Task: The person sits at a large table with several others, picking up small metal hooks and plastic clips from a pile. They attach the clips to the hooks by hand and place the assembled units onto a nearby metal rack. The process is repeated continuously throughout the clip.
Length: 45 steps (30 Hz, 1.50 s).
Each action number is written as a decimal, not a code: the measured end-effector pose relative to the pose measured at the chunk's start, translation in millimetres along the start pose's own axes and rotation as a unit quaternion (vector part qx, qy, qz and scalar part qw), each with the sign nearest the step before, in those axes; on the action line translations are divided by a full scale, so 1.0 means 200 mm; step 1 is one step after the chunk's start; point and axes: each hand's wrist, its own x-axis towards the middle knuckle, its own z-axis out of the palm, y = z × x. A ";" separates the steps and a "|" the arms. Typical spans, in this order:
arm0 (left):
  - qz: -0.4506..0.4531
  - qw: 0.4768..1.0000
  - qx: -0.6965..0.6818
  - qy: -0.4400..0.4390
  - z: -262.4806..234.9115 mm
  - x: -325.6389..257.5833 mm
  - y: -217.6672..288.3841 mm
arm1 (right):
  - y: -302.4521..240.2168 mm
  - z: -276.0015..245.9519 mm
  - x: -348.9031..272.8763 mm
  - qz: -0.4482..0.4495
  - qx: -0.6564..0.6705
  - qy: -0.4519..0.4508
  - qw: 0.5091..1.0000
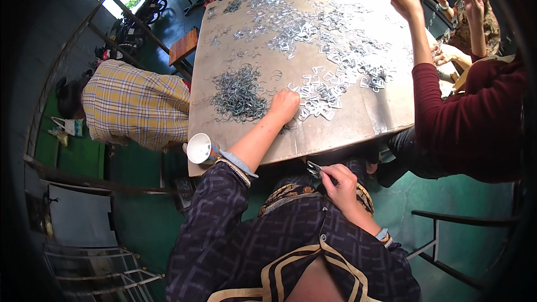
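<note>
the person's left hand (285, 105) reaches over the tan table (358, 113), its fingers curled in at the left edge of a loose heap of flat silver clips (321, 100). its fingertips are hidden, so one cannot tell whether it grips anything. the right hand (342, 187) is low, in front of the person's body and just off the near table edge, with thumb and fingers pinched narrow around a few small metal pieces (314, 170); their exact shape is too small to tell.

just left of the left hand lies a dark, tangled pile of bent wire pieces (238, 92). more silver clips (296, 28) spread across the middle and far part of the table. a paper cup (199, 148) stands at the near left corner, beside the person's left sleeve (215, 196).

at the left, a person in a yellow plaid shirt (137, 100) bends down beside the table. at the right, a person in a dark red top (458, 117) has a hand (407, 4) raised above the table's right side.
</note>
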 end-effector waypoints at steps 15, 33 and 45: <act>-0.011 0.798 -0.603 0.002 -0.59 -0.59 0.39 | 0.02 0.02 0.01 0.041 0.009 0.014 0.999; -0.001 0.813 -0.578 0.066 -0.50 -0.79 0.45 | 0.02 0.05 0.00 0.022 0.039 -0.047 0.998; -0.228 0.805 -0.370 -0.404 -0.29 -2.17 0.22 | 0.07 0.04 -0.03 0.025 0.051 -0.040 0.998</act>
